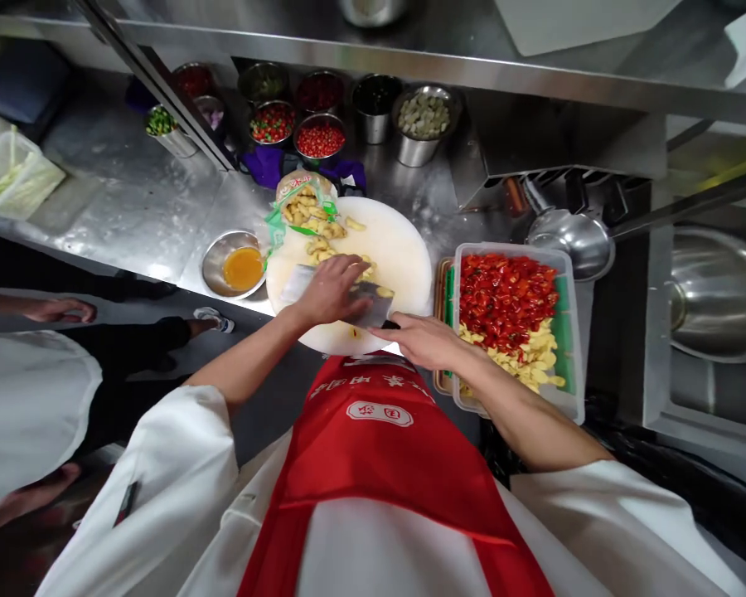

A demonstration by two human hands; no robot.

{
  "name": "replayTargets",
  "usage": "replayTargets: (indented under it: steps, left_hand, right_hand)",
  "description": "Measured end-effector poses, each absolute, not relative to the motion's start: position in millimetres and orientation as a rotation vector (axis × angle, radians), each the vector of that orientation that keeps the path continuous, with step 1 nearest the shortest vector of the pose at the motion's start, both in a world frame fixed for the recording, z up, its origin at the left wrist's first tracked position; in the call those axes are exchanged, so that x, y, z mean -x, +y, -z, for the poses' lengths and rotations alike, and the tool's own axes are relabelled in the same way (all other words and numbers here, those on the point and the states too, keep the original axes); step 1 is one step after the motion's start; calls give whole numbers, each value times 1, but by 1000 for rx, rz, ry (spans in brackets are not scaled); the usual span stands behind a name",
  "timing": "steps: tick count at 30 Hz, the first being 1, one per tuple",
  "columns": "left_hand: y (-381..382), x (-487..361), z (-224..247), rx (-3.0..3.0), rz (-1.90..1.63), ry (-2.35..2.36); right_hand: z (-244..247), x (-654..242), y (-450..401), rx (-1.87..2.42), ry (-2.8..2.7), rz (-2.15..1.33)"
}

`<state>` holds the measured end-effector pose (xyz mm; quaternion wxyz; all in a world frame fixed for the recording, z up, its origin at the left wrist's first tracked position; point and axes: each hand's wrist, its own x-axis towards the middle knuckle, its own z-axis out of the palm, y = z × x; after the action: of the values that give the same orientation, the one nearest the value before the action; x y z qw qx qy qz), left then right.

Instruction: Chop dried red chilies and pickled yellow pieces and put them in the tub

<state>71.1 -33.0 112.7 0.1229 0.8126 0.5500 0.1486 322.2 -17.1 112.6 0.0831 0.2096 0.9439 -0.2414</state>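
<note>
My right hand is closed round the dark handle of a cleaver above the near part of a round white cutting board. Over the blade lies my left hand, its fingers stretched out and apart; whether the palm presses on the metal I cannot tell. Pale yellow pieces that look like ginger are on the board just beyond my left hand, with a few by the blade. A torn plastic bag at the board's far edge spills more of them.
Left of the board stands a metal bowl of orange liquid. To the right is a plastic tub with chopped red peppers and yellow slices. Metal containers of ingredients line the back under a steel shelf. Another person stands at left.
</note>
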Motion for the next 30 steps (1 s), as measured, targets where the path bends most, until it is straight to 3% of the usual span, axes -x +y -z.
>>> replayTargets:
  steps: [5,10,13,17,20,25,30]
  left_hand:
    - [14,-82,-67,-2381,-8,1497]
    - [44,-52,-58,-2308,-161,1728]
    - [39,-43,-68,-2331,-274,1552]
    - [22,-54,-64,-2477,-105,1178]
    - [27,-53,-51,-2500,-69,1359]
    - [54,-3,-45,-2259,-248,1859]
    - [57,42,-39,-2175,9,1783]
  right_hand:
    - [-116,-319,-26,-533,2820,714]
    - [-123,-359,-43,-642,2774,800]
    - [-126,-380,-51,-747,2703,803]
    - [-126,-392,-55,-818,2702,773]
    - [-123,-400,-59,-790,2714,769]
    - [-119,-406,-74,-776,2617,1139]
    - [-100,-375,-77,-751,2488,1585]
